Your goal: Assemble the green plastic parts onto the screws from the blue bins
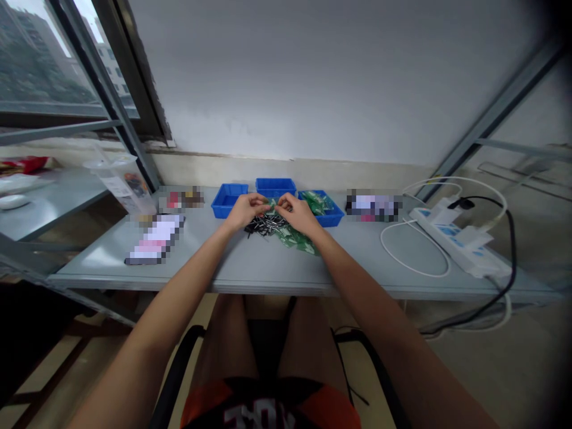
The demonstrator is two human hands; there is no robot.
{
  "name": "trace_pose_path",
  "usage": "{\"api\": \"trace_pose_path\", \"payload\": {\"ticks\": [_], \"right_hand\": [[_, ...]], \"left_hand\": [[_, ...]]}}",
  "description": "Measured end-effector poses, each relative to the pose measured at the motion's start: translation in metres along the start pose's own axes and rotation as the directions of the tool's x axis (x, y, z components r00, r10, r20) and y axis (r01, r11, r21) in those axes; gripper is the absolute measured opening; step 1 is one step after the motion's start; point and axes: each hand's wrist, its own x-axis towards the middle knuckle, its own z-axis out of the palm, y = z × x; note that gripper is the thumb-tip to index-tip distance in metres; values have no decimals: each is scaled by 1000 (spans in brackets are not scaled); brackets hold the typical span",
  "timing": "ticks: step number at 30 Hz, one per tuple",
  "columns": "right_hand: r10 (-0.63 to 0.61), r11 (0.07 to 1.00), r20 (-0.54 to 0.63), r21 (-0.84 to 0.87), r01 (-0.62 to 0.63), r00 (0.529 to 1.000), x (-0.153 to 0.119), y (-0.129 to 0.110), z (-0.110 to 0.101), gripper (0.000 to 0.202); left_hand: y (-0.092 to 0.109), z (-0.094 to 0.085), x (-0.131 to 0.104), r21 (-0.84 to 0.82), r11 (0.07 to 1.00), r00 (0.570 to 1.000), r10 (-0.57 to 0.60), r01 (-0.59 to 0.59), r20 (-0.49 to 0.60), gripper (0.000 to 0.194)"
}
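Note:
My left hand (247, 210) and my right hand (298, 214) meet above the middle of the desk, both pinching a small green plastic bag (272, 207) between them. Under them lies a pile of small dark and silvery pieces (268, 224), too small to name. Green plastic bags (298, 239) lie flat beside the pile, partly below my right hand. Behind my hands are three blue trays: the left tray (219, 208), the back tray (275, 184) and the right tray (331, 220), which holds more green bags (316, 202).
A blurred-out phone (157, 239) and a plastic cup (127, 185) are at the left. Another pixelated device (374, 205) lies right of the trays. A power strip (465, 247) with plugs and looping cables takes up the desk's right end. Metal posts frame both sides.

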Motion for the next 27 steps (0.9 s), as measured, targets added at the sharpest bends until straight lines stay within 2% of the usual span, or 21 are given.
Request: {"api": "trace_pose_path", "payload": {"ticks": [14, 23, 27], "right_hand": [[-30, 999, -23, -36, 29, 999, 1, 1, 0, 14], [-43, 998, -47, -57, 40, 998, 1, -1, -1, 15], [-39, 996, -38, -76, 36, 998, 1, -2, -1, 12]], "left_hand": [[4, -1, -2, 88, 996, 1000, -5, 5, -7, 19], [7, -1, -3, 131, 991, 1000, 10, -7, -17, 24], [4, -2, -2, 163, 986, 1000, 21, -24, 18, 21]]}}
